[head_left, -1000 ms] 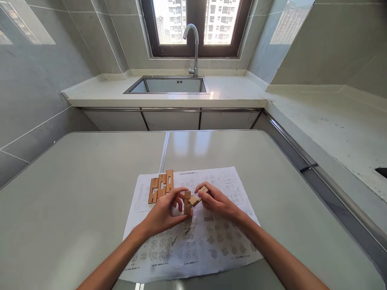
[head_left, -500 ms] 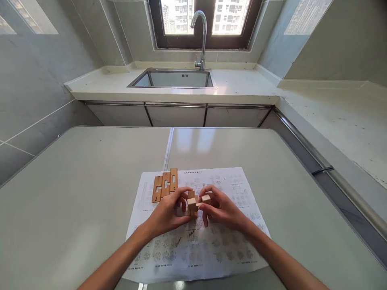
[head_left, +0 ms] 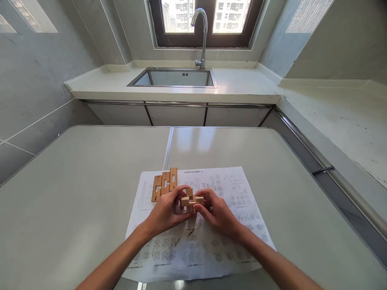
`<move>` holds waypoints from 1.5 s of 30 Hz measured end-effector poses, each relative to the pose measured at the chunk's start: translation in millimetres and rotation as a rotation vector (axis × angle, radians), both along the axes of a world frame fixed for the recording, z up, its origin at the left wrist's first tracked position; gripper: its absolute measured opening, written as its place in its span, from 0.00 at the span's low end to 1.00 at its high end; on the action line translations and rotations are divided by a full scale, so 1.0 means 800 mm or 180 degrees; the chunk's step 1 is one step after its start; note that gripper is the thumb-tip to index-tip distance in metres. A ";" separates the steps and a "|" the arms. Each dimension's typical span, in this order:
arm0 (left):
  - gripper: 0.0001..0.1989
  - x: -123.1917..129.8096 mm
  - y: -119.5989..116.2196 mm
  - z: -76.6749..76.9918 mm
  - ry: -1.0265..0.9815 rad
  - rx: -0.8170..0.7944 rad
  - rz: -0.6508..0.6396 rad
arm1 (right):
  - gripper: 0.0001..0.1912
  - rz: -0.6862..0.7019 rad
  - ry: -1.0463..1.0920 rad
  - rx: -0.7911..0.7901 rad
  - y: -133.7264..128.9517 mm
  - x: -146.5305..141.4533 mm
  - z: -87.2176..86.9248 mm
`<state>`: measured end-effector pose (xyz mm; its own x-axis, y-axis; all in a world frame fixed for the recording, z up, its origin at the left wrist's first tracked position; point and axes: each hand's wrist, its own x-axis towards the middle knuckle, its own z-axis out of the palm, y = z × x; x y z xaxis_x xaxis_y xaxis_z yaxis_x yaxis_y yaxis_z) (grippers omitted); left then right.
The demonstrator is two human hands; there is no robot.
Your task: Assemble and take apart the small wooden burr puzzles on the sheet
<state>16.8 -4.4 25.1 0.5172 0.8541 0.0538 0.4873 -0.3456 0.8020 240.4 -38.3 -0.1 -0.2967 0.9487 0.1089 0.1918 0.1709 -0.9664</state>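
Between my two hands, just above the printed sheet point(head_left: 229, 241), is a wooden interlocking puzzle point(head_left: 189, 200) made of light notched blocks fitted across one another. My left hand point(head_left: 169, 208) is closed on its left side, thumb below and fingers above. From the right, my right hand point(head_left: 216, 211) pinches a block that sticks out of the puzzle on that side. Fingers hide parts of the blocks. Behind my left hand lie three flat wooden pieces point(head_left: 165, 182) with slots, side by side in a stepped row on the sheet.
The sheet, covered in small line drawings, lies on a pale table point(head_left: 75, 193) with a seam. Beyond the table are a white counter point(head_left: 238, 80), a steel sink point(head_left: 133, 83) and a tap point(head_left: 204, 40) under a window. Another counter point(head_left: 338, 108) runs along the right.
My right hand has moved slightly left with its block, which now sits against the puzzle's right side. The puzzle has turned and shifted a little left. The flat pieces stay put.
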 end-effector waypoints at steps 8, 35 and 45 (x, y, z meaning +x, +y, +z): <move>0.32 -0.002 -0.002 -0.004 -0.0002 0.0129 -0.0109 | 0.10 -0.0243 -0.0483 0.0450 0.000 0.002 -0.009; 0.34 0.000 -0.001 0.009 -0.0177 -0.0030 -0.0217 | 0.12 -0.0203 -0.0594 0.0814 0.007 0.015 -0.002; 0.33 -0.002 -0.001 0.008 -0.0249 -0.0041 -0.0183 | 0.09 -0.0072 -0.0606 0.0906 0.006 0.018 -0.002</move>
<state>14.8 -5.1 31.2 0.5601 0.8240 0.0853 0.4025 -0.3607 0.8414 254.6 -33.1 -1.9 -0.3164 0.8948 0.3150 0.3710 0.4223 -0.8270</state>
